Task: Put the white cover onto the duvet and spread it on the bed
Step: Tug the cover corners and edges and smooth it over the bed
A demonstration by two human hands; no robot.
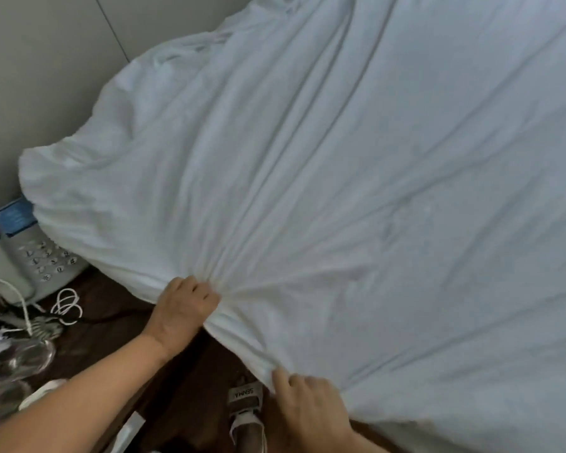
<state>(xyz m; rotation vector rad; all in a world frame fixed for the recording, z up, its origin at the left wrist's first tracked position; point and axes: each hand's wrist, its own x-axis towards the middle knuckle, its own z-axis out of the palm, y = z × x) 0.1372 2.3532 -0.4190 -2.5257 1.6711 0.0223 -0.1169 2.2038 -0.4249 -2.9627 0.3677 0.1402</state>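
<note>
Duvet (340, 191) lies white, creased, bunched at gripped edge.

The grey strap of the sandal (245, 397) on the person's foot bears the dark capital letters "SENMA", seen upside down from the head camera. The pale grey push-button telephone (43, 256) has a blue card with print too blurred to read, and its key digits cannot be made out.
</note>
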